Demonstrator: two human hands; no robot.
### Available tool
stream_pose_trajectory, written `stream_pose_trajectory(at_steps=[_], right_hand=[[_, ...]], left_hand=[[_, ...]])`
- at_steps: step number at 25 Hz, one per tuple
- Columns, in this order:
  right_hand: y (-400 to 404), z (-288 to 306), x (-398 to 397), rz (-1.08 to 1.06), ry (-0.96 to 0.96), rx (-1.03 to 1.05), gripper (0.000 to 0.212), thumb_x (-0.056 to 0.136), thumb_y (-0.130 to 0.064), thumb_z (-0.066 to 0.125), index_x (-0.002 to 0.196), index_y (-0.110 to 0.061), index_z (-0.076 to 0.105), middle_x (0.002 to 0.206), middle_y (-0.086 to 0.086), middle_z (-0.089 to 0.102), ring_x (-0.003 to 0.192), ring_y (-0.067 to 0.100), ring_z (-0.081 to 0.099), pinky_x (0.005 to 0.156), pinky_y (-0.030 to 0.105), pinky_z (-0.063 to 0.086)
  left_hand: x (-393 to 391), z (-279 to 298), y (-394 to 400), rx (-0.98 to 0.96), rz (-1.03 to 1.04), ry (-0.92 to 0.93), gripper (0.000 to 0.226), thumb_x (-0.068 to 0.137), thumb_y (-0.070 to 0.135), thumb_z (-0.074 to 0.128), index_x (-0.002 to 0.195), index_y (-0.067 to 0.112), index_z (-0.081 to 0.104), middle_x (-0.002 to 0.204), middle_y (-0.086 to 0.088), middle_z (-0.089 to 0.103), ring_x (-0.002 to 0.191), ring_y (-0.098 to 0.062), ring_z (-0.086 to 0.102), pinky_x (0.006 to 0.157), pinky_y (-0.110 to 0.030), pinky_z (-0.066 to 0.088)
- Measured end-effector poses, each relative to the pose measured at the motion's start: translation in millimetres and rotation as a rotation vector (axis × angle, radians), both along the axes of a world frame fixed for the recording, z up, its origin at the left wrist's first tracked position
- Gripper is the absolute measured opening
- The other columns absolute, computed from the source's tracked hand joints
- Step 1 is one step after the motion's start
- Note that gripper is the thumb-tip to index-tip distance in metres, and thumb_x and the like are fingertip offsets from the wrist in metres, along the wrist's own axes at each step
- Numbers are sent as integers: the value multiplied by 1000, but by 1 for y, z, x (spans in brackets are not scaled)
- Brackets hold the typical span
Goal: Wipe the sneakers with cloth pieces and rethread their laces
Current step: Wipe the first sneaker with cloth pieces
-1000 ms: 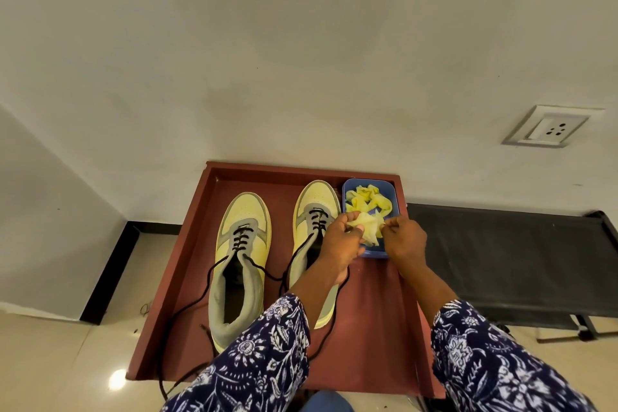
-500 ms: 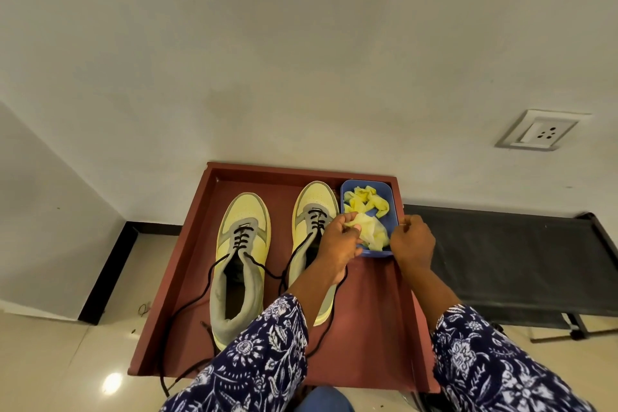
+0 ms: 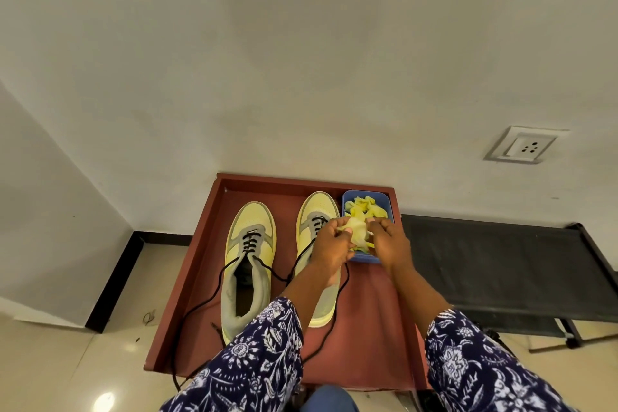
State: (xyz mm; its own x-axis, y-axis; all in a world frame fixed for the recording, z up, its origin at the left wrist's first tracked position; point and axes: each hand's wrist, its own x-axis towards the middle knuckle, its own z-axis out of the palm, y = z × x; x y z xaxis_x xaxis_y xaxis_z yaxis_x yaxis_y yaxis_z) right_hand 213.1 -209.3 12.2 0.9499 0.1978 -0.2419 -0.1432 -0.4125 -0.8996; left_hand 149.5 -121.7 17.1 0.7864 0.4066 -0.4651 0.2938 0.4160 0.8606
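Observation:
Two yellow and grey sneakers stand side by side on a red-brown table (image 3: 364, 328). The left sneaker (image 3: 249, 264) has loose black laces (image 3: 200, 303) trailing over the table's near edge. My left forearm covers the heel half of the right sneaker (image 3: 316, 210). A blue tray (image 3: 389, 202) at the far right holds several yellow cloth pieces. My left hand (image 3: 331, 242) and my right hand (image 3: 389, 241) both pinch one pale yellow cloth piece (image 3: 359, 232) between them, just over the tray's near end.
The table stands against a white wall with a socket (image 3: 521, 145) at the right. A black cot frame (image 3: 501, 264) lies right of the table. Tiled floor (image 3: 43, 364) shows at the left and near side.
My right hand has come back left from the tray's right rim and taken hold of the cloth piece again. My left hand has kept its pinch on the cloth.

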Motion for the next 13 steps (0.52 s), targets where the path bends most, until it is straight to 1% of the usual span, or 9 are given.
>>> stream_pose_trajectory(at_steps=[2,5,7,9,11,13], right_hand=[[10,6,-8,61,39,75,23,94,-18,49,108,-6,63,108,14,64,102,29,59,96,46,48],[24,14,-23,144,50,127,19,93,-15,51,107,-10,63,101,5,63,97,21,58,93,39,48],[31,14,-32,205,33,122,14,91,-15,53,100,-17,65,98,2,65,94,18,60,90,37,49],[39,15,-41,264,-8,94,12,90,-17,56,97,-20,66,96,2,67,91,18,61,88,37,50],[48,14,-51,305,-43,55,14,89,-19,59,100,-16,68,94,1,68,89,18,62,87,37,51],[57,15,-61,333,-49,58,17,89,-17,59,102,-13,68,92,1,67,86,16,61,81,31,51]], left_hand=[[-6,2,7,16,19,1,21,97,8,39,110,18,53,88,-1,59,71,-12,53,61,-23,43],[-18,3,20,37,59,10,19,97,10,40,109,15,53,91,-5,60,72,-12,56,64,-25,45],[-27,5,30,53,96,7,16,96,10,42,107,13,53,92,-9,60,68,-13,55,59,-24,45],[-38,8,39,74,136,2,13,95,8,44,105,14,49,92,-10,59,67,-12,54,57,-23,45],[-51,11,49,91,168,8,17,94,6,46,107,17,44,95,-9,56,69,-12,53,59,-23,46],[-64,9,61,142,175,34,17,93,6,48,106,17,45,96,-10,56,67,-12,51,56,-22,44]])
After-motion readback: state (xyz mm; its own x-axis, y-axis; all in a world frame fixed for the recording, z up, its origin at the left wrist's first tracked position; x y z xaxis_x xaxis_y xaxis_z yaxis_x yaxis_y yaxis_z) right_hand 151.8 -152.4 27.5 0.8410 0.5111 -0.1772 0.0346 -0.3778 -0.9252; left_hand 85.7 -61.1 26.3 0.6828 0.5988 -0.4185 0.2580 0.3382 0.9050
